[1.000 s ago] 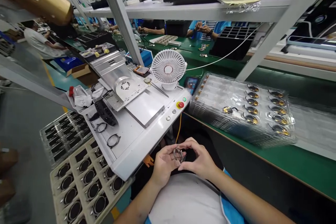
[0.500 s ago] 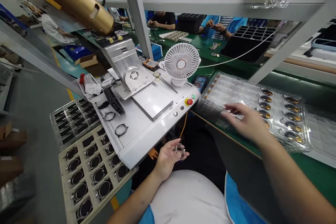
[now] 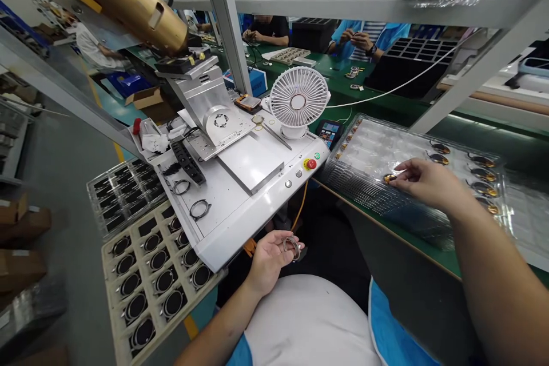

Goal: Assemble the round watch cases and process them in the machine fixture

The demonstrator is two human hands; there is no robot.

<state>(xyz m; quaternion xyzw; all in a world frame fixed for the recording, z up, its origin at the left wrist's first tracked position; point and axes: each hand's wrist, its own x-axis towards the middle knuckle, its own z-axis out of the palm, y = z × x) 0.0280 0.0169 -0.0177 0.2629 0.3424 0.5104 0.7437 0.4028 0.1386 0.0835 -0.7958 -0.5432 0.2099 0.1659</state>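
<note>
My left hand (image 3: 272,257) is closed around a thin metal ring (image 3: 291,247), just in front of the white machine's front edge. Over the clear plastic tray (image 3: 373,143) on the right, my right hand (image 3: 429,183) pinches a small round part (image 3: 388,178) with an orange-gold, shiny face at its fingertips. More such round parts (image 3: 482,174) lie in the tray's right-hand columns, some hidden by my hand and forearm. Several smaller orange-edged parts (image 3: 349,138) line its left side. The tray tops a stack of similar trays.
The white machine (image 3: 240,223) carries a metal plate, black rings (image 3: 199,209), tweezers (image 3: 277,136) and a red button (image 3: 311,164). A white fan (image 3: 299,100) stands behind. A beige tray (image 3: 114,314) of ringed discs is at left. A gold cylinder (image 3: 137,3) overhangs. Co-workers sit opposite.
My right hand has moved right and slightly toward me over the tray, and its fingers have closed on a round orange-gold part. My left hand still holds the ring, shifted slightly left.
</note>
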